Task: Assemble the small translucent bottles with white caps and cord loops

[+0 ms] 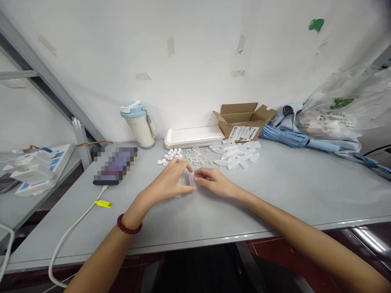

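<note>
My left hand [168,181] grips a small translucent plastic bottle [192,180] between thumb below and fingers above. From the other side, the closed fingertips of my right hand [215,183] press against the same bottle. Just beyond my hands lie a cluster of small white caps [171,154], a heap of thin white loop-like pieces [196,156] and a pile of similar translucent bottles [236,154]. A pale edge of something peeks out under my left palm; I cannot make out what it is.
Along the wall stand a cream tumbler with a blue lid [139,126], a stack of white trays [195,136] and an open cardboard box [242,122]. A folded blue umbrella [284,136] lies right. Left are a phone [116,167], its white cable [76,224] and a power strip [45,171].
</note>
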`<state>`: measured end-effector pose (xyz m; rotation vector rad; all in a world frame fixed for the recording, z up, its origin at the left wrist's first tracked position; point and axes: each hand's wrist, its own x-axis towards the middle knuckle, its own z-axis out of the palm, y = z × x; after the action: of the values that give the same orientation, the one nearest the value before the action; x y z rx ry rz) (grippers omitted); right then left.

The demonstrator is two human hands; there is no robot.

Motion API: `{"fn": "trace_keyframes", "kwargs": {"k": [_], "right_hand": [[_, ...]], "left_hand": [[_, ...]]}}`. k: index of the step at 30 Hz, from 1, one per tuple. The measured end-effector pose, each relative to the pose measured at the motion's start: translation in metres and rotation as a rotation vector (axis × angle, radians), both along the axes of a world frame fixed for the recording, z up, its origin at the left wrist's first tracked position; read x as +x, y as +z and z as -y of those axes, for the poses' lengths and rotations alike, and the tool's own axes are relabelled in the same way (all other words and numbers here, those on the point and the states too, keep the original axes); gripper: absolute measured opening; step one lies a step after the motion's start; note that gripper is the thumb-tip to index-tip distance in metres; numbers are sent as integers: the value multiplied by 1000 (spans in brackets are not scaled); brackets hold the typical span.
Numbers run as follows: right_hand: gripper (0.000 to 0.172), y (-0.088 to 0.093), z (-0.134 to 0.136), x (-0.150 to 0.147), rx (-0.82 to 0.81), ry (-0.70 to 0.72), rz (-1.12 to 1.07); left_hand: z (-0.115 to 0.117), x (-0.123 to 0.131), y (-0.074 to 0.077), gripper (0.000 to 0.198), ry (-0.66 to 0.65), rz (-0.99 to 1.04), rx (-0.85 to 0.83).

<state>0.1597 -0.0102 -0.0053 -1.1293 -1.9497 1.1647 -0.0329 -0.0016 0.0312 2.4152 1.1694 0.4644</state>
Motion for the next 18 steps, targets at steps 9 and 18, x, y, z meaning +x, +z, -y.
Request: {"fn": "trace_keyframes", "kwargs": {"k": [9,18], "right_hand": [[21,-5,9,-3,364,88,299],[43,-11,7,-3,432,183,214]], "left_hand": [[-1,-12,2,44,0,-159,-172],[-5,-15,-1,42,-68,-156,-179]]}}
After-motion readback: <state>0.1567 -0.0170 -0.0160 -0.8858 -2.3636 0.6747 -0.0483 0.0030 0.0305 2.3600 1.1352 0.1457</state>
